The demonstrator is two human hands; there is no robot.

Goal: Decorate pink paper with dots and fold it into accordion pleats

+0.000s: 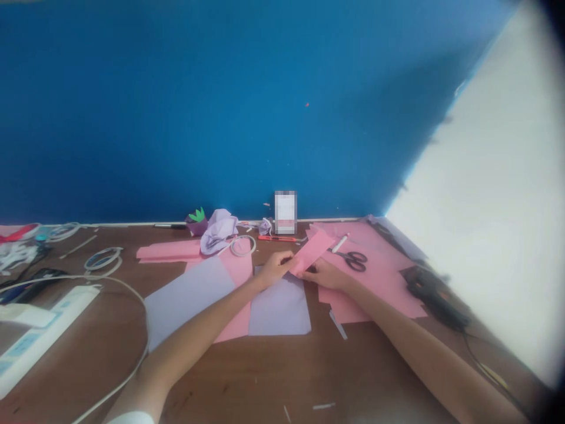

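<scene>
Between my two hands a folded strip of pink paper (312, 249) is held tilted above the table. My left hand (277, 268) is closed on its left edge, fingers bent. From the lower right, my right hand (325, 274) grips the bottom of the same strip; some of its fingers are hidden. Under my left hand lies a pale lilac sheet (282, 309). Just right of the strip, black-handled scissors (355, 260) and a white pen-like stick (340, 242) rest on pink sheets (384, 282).
Crumpled lilac paper (219, 231), a purple-and-green paper piece (196, 222) and a roll of tape (243, 245) sit left of centre. An orange cutter (278, 238) lies near the wall. A white power strip (44, 335) and cable (145, 318) occupy the left; a dark device (436, 297) the right.
</scene>
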